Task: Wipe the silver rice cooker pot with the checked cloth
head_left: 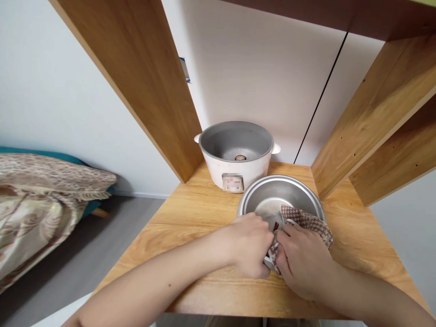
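A silver inner pot (265,186) of a rice cooker sits on the wooden shelf in front of me. My left hand (250,243) is closed over its near left rim; the fingers curl out of sight. A brown-and-white houndstooth cloth (306,220) is bunched in my right hand (303,259), which presses it at the near rim. Part of the cloth drapes over the pot's right side, and a fold hangs between my two hands. Just behind the pot stands the white rice cooker body (213,168), lidless, its grey inside and round centre plate showing.
The wooden shelf (163,245) has a post (143,81) at left and slanted boards (371,113) at right. A white panel (259,68) closes the back. At far left, a patterned cover (41,222) lies over low teal furniture on a grey floor (112,227).
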`<action>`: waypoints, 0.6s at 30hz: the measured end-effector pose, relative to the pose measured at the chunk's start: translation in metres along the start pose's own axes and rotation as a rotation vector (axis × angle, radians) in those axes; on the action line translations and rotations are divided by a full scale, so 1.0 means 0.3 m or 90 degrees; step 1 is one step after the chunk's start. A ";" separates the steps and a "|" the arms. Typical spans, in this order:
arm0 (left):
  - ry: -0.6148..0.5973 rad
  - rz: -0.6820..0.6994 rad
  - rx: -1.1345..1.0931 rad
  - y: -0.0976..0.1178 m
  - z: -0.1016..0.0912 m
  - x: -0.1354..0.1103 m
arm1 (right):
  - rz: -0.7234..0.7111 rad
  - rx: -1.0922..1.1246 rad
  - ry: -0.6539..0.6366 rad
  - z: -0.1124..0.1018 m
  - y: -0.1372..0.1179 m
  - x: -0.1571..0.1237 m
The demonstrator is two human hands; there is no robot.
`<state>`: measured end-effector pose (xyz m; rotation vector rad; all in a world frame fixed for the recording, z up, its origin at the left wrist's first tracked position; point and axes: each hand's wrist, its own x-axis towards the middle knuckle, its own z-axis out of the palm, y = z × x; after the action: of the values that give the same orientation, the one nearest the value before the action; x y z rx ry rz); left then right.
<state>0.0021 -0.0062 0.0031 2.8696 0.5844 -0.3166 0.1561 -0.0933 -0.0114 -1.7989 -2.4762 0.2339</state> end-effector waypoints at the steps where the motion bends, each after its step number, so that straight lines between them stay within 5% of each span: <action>1: -0.003 0.001 0.004 -0.001 -0.001 0.000 | 0.000 -0.001 -0.016 -0.009 0.005 0.001; 8: -0.019 0.001 0.010 -0.001 -0.007 0.001 | -0.006 0.006 -0.068 -0.046 0.038 -0.001; 18: -0.001 -0.002 -0.009 0.003 -0.001 0.001 | 0.006 -0.004 0.038 0.017 -0.005 -0.009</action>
<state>0.0028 -0.0069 0.0035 2.8546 0.5894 -0.3129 0.1547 -0.0967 -0.0163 -1.7936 -2.4311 0.1693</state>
